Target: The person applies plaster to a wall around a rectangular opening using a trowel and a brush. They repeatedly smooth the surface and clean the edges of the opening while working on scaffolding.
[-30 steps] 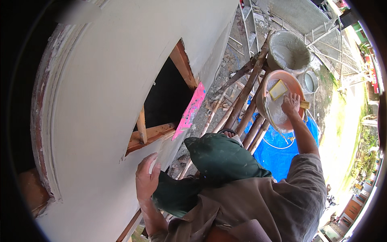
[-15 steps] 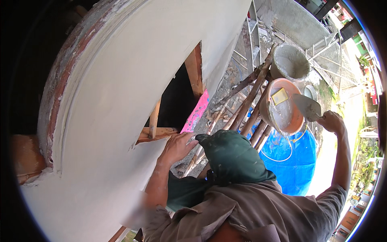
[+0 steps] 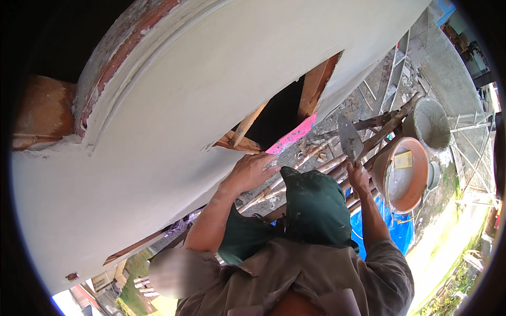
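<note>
My left hand (image 3: 252,171) lies flat with spread fingers on the white plastered wall (image 3: 174,126), just below the wooden frame of a window opening (image 3: 247,138). My right hand (image 3: 359,178) grips the handle of a pointed steel trowel (image 3: 349,138), whose blade points up, close to the wall's edge beside the opening. An orange basin (image 3: 392,160) with pale plaster and a yellow piece in it sits just right of that hand. My green-clad knee (image 3: 315,206) is between both arms.
A grey bucket (image 3: 428,124) stands beyond the basin on bamboo scaffold poles (image 3: 311,158). A pink strip (image 3: 293,136) hangs below the opening. Blue sheeting (image 3: 396,234) and the ground lie far below. Bare brick (image 3: 45,113) shows at the left.
My right hand left the basin and rose toward the wall with the trowel. My left hand slid up the wall to just under the window frame.
</note>
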Available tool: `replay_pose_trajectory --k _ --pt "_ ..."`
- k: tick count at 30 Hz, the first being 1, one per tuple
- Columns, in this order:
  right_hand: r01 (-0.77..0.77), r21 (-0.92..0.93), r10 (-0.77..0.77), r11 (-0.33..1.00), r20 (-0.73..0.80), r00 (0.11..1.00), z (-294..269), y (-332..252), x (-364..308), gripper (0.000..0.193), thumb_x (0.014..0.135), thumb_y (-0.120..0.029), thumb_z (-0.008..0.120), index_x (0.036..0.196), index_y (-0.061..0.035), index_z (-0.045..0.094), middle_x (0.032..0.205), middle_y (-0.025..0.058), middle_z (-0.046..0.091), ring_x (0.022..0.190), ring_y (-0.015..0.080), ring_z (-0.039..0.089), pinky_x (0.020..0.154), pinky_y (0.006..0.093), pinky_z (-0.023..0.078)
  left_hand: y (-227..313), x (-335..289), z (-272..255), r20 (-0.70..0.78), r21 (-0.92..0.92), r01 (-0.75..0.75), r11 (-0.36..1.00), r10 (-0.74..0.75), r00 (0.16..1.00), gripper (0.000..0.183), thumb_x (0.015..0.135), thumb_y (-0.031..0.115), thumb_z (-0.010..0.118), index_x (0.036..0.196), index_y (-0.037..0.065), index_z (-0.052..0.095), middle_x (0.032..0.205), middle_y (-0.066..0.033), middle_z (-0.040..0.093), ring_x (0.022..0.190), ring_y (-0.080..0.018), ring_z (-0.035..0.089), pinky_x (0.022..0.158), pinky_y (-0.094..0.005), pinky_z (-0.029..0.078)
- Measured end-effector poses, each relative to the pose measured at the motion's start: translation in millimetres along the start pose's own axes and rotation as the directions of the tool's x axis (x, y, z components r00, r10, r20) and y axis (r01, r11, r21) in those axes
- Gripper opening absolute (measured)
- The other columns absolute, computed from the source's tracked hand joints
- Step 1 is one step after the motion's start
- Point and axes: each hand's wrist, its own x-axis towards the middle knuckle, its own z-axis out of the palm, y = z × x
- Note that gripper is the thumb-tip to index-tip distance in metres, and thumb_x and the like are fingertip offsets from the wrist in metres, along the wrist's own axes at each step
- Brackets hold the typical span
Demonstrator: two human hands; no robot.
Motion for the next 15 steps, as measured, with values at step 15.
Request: replay_pose_trajectory --k 15 --pt "-0.083 0.115 0.062 0.990 0.177 0.982 11.7 39.2 -5.2 0.048 0.094 -0.045 0.048 0.100 0.0019 0.057 0.090 0.0272 0.063 0.089 0.0440 0.061 0.079 0.0496 0.047 6.6 3.6 7.4 0.063 0.029 0.022 0.999 -0.024 0.998 0.038 0.094 0.036 0.054 0.116 0.005 0.060 0.114 -0.0156 0.062 0.105 -0.0347 0.059 0.089 -0.0448 0.046"
